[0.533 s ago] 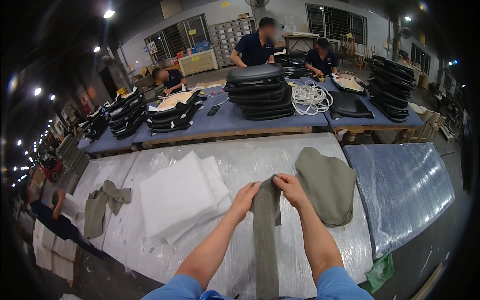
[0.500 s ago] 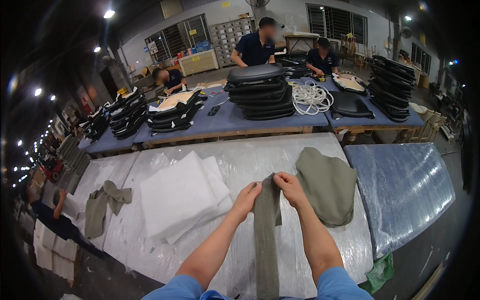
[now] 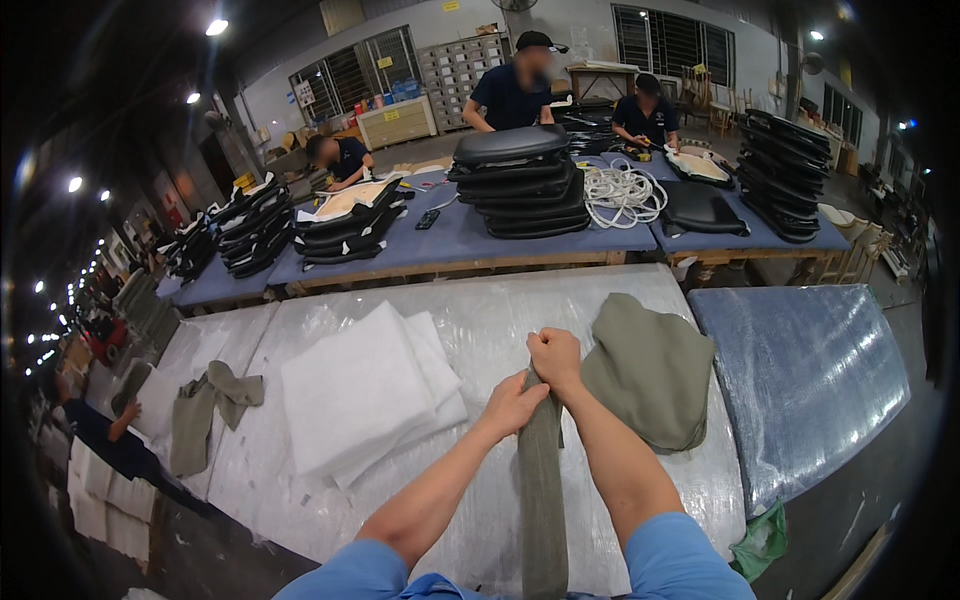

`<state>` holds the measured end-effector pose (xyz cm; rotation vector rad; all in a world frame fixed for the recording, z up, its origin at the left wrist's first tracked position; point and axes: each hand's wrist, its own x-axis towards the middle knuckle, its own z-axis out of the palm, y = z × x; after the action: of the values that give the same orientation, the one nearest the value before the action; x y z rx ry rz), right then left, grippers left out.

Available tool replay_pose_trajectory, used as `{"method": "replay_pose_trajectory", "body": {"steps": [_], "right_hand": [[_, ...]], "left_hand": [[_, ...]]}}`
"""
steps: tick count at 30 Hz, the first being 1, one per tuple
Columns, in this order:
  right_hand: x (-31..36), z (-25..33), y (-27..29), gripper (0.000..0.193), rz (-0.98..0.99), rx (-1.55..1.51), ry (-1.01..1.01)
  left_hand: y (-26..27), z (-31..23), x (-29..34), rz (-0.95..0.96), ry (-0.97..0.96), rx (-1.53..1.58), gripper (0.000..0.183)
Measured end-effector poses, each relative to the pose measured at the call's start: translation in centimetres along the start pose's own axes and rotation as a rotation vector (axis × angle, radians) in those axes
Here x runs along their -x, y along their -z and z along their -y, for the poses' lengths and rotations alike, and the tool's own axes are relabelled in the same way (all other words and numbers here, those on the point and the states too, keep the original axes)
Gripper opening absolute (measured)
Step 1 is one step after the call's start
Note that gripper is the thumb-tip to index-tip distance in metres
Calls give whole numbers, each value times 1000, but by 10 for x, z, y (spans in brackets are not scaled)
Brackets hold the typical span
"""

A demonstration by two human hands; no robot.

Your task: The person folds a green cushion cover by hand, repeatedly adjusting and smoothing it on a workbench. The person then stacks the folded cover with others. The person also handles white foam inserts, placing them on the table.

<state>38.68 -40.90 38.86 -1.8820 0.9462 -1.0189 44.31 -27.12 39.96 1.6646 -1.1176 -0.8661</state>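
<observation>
While the right hand [image 3: 555,357] is clenched as a fist at the upper end of a grey-green fabric strip [image 3: 543,490], the left hand [image 3: 512,403] grasps the same strip just below it, with the thumb lying on top of the cloth. From the fingers, the strip hangs down between the two forearms toward the near edge of the worktop [image 3: 490,305], which is wrapped in clear, shiny plastic. Just beside the right hand, an olive fabric piece [image 3: 655,375] with rounded outline lies near the right edge of the worktop. To the left of the hands, a stack of white sheets [image 3: 355,390] rests well inside the edges, and farther, toward the left edge, lies a crumpled olive cloth [image 3: 195,430]. Beyond the right edge there is a blue panel [image 3: 805,385], also under plastic, and a green bag [image 3: 762,540] sits at the near right corner. Past the far edge, a blue table [image 3: 420,255] carries a pile of black cushions [image 3: 520,190] close to its front edge, with a coil of white rope [image 3: 622,195] beside it; behind the pile stands a person in dark shirt [image 3: 512,97].
</observation>
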Motion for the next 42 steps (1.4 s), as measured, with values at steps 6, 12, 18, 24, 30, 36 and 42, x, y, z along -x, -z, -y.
{"method": "replay_pose_trajectory", "body": {"steps": [6,12,18,24,30,36,42], "right_hand": [[-3,-8,0,39,-69,-15,10],[19,-35,39,25,13,-584,-91],[50,-5,48,26,-271,-264,328],[61,-5,39,36,361,-618,38],[63,-19,31,56,414,-700,-167],[64,-14,27,62,449,-604,-189],[63,-20,32,57,426,-547,-198]], "left_hand": [[5,5,-4,72,59,193,36],[-2,25,16,18,-107,467,51],[-7,36,37,-216,-255,300,52],[-11,38,36,-232,-334,417,47],[-3,32,25,-537,-272,98,26],[7,33,-14,-648,-261,88,35],[3,35,-54,-585,-425,-267,37]]}}
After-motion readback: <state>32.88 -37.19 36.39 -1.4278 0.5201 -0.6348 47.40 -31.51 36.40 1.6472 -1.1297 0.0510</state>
